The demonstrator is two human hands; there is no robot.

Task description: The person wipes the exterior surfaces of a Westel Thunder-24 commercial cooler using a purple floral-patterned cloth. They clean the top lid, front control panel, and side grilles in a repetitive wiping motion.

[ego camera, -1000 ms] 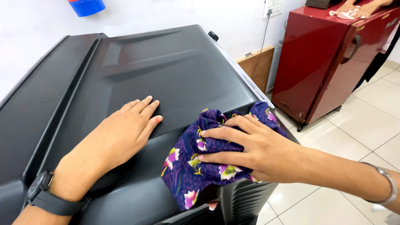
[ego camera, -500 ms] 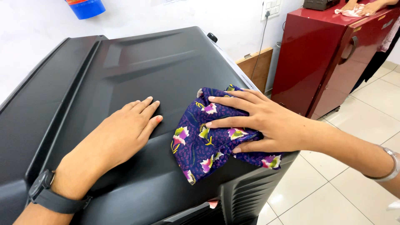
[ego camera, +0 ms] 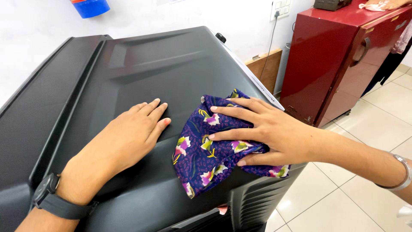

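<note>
Nearest you, your left hand lies flat and open on the black machine top, palm down, fingers together and gripping nothing; a dark watch sits on that wrist. Keep this hand planted where it is, since it steadies you while the other one works. Just beside it, toward the right-hand edge of the top, your right hand presses the purple flowered cloth against the surface with fingers spread wide; it pins the cloth rather than closing around it, and a silver bangle shows on that forearm. The cloth lies bunched at the near right corner, and its lower part hangs over the edge above the vented side panel. To wipe well, I would flatten the bunch so that more fabric meets the plastic, keep the pressure even across all the fingers, and gather in the hanging part so that it does not drag or slip off the corner. Farther off, past the right-hand edge, a red metal cabinet stands on the tiled floor, with another person's hand resting on top of it. A wooden board leans against the white wall, where a blue container hangs at the far left.
</note>
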